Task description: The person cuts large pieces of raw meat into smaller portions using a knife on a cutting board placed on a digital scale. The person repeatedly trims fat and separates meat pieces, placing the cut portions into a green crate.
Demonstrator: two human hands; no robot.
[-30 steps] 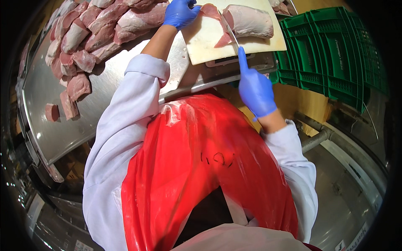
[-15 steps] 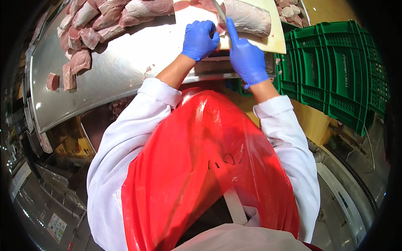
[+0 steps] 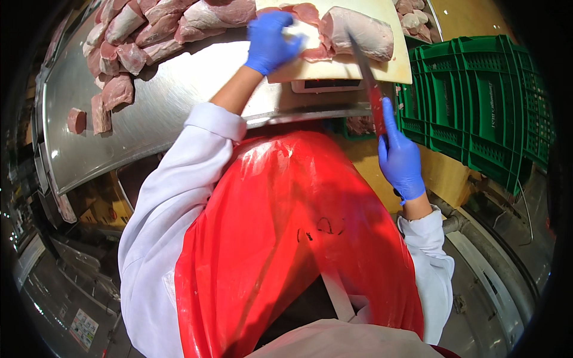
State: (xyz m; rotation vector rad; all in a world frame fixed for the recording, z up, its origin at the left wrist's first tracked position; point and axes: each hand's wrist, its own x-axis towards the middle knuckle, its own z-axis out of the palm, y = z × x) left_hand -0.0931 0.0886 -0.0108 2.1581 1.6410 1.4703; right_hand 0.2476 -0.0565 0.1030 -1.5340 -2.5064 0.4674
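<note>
On the white cutting board (image 3: 352,71) lies a thick piece of pale pink meat (image 3: 364,37), cut face toward the left. Thin slices of meat (image 3: 307,15) are spread beside it. Over the board's left part is my left hand (image 3: 271,43), blue-gloved and slightly blurred. Its thumb stands apart from the fingers, and nothing shows in the gap. My right hand (image 3: 401,161), also gloved, is closed round a knife (image 3: 367,77), index finger stretched along it. The blade points up and left, its tip in front of the thick piece; the handle is mostly hidden by the hand.
Several meat chunks (image 3: 158,27) are heaped on the metal table (image 3: 173,107) at the left. Green plastic crates (image 3: 477,101) stand at the right. More meat (image 3: 415,18) sits in a container at the upper right. A red apron (image 3: 298,209) covers my front.
My right hand has drawn the knife back from the meat, down and to the right. My left hand has moved up and left, away from the cut end, and its thumb has spread.
</note>
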